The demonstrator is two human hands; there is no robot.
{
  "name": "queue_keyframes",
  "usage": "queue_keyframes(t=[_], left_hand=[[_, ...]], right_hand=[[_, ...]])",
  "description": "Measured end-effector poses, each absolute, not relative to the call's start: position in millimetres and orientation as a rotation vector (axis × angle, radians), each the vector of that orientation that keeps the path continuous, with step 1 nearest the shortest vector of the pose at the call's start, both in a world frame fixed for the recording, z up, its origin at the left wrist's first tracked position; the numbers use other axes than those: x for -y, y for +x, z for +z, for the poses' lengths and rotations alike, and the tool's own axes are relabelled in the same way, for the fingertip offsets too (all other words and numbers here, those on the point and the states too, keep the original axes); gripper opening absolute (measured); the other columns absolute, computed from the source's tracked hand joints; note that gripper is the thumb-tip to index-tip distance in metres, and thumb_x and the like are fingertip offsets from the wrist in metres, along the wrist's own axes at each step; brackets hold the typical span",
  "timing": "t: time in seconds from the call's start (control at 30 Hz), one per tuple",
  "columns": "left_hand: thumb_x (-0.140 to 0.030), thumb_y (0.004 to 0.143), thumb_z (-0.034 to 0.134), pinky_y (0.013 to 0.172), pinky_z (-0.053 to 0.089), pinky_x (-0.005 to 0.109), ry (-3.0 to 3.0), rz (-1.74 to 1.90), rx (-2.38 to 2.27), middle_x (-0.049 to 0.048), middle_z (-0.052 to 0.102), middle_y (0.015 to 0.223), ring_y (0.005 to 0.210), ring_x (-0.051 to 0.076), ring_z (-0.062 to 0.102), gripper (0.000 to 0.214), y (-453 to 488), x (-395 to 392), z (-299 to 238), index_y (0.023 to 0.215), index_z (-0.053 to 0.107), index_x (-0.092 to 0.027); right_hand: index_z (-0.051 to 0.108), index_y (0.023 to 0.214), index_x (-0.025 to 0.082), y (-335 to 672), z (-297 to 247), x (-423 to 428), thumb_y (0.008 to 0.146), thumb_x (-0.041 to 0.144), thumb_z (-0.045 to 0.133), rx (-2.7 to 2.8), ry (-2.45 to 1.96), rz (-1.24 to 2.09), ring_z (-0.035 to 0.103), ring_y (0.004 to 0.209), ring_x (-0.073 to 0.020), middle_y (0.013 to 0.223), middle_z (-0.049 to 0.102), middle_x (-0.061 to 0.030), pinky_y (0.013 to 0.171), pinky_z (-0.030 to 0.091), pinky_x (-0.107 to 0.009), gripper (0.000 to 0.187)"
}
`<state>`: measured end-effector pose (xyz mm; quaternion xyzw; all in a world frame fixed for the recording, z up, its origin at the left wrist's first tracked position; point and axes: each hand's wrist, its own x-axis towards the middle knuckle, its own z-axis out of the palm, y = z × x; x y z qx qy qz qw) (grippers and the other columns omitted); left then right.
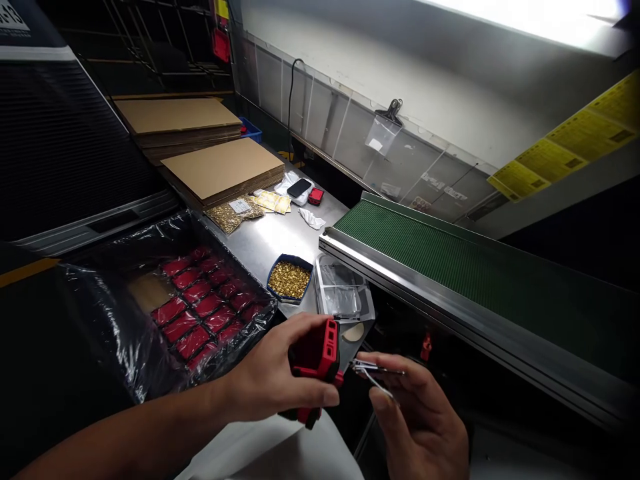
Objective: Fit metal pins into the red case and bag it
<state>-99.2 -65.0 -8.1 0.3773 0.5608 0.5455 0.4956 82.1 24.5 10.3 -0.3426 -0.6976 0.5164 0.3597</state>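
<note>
Two hands: both occupied, held in front of the near end of the bench (250,241) and facing each other.
Left hand (270,373): grasping a red-and-black case (326,353), fingers over its top and thumb along the lower side, slotted face turned to the right.
Right hand (425,407): pinching a small silvery tool (367,367) between thumb and fingers, its tip just beside the case; contact is hard to tell.
Step in hand: seemingly tool work on the case, one hand steadying while the other aims; the exact operation is unclear.
Next move: calls for a firm left hold and a small, controlled approach of the tool, clear of the left thumb.
White cloth (280,453): beneath the hands, a soft surface below the work.
Clear tray (369,308): just beyond the case, by the bench's near corner; a pale disc (353,332) lies beside it, so reaching forward leaves little margin.
Blue bin (283,298): left of the tray, filled with golden parts (290,277).
Lined crate (117,327): left of the forearm, its raised wall limiting leftward swing; red pieces (206,305) sit in its grid.
Conveyor (410,247): to the right, its metal edge bounding forward reach; dark room shows between it and the right hand.
</note>
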Motion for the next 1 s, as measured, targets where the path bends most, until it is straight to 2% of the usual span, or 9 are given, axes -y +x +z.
queue_keyframes(t=[0.17, 0.5, 0.77, 0.83, 0.9, 1.0], left_hand=[[-0.042, 0.064, 0.086, 0.072, 0.049, 0.027, 0.749, 1.279, -1.36, 0.0019, 0.056, 0.102, 0.086, 0.019, 0.057, 0.067, -96.4, 65.5, -6.9, 0.122, 0.059, -0.026], [-0.042, 0.063, 0.087, 0.076, 0.049, 0.029, 0.778, 1.277, -1.425, 0.0023, 0.057, 0.105, 0.089, 0.021, 0.058, 0.067, -94.9, 63.2, -8.9, 0.122, 0.059, -0.025], [-0.045, 0.063, 0.086, 0.082, 0.05, 0.034, 0.773, 1.268, -1.427, 0.0045, 0.059, 0.108, 0.093, 0.024, 0.059, 0.071, -96.1, 62.4, -10.1, 0.124, 0.057, -0.025], [-0.047, 0.064, 0.085, 0.084, 0.05, 0.036, 0.738, 1.29, -1.366, 0.0067, 0.06, 0.11, 0.096, 0.026, 0.059, 0.072, -97.5, 61.6, -14.2, 0.125, 0.055, -0.023], [-0.048, 0.068, 0.082, 0.087, 0.05, 0.037, 0.687, 1.314, -1.302, 0.0085, 0.061, 0.111, 0.101, 0.028, 0.059, 0.068, -98.5, 62.0, -25.6, 0.124, 0.054, -0.021], [-0.05, 0.075, 0.076, 0.087, 0.05, 0.037, 0.574, 1.285, -1.288, 0.0096, 0.063, 0.107, 0.1, 0.028, 0.061, 0.06, -97.9, 66.4, -57.6, 0.122, 0.055, -0.019]], right_hand=[[0.062, 0.108, 0.022, 77.1, 12.9, -9.2, 0.084, 0.021, 0.065, 1.763, -0.87, 1.318, 0.067, 0.099, -0.0166, 0.105, 0.066, -0.0055, 0.089, 0.058, -0.024, 0.023], [0.063, 0.106, 0.023, 72.5, 14.7, -14.6, 0.085, 0.019, 0.065, 1.811, -0.84, 1.298, 0.065, 0.101, -0.014, 0.106, 0.066, -0.0033, 0.09, 0.056, -0.021, 0.022], [0.063, 0.106, 0.022, 80.7, 10.8, -32.6, 0.084, 0.015, 0.063, 1.952, -0.733, 1.218, 0.068, 0.094, -0.0134, 0.103, 0.068, -0.0041, 0.081, 0.058, -0.017, 0.023], [0.062, 0.109, 0.019, 86.0, -3.4, -41.8, 0.083, 0.02, 0.065, 1.862, -0.874, 1.252, 0.07, 0.088, -0.0148, 0.102, 0.069, -0.0063, 0.076, 0.059, -0.018, 0.026], [0.059, 0.115, 0.017, 93.0, -34.5, -53.5, 0.082, 0.029, 0.069, 1.748, -1.084, 1.304, 0.07, 0.088, -0.0167, 0.103, 0.069, -0.0093, 0.075, 0.059, -0.021, 0.037], [0.049, 0.128, 0.014, 107.6, -111.2, -71.0, 0.082, 0.044, 0.065, 1.696, -1.336, 1.364, 0.068, 0.092, -0.0173, 0.105, 0.067, -0.0108, 0.085, 0.058, -0.029, 0.057]])
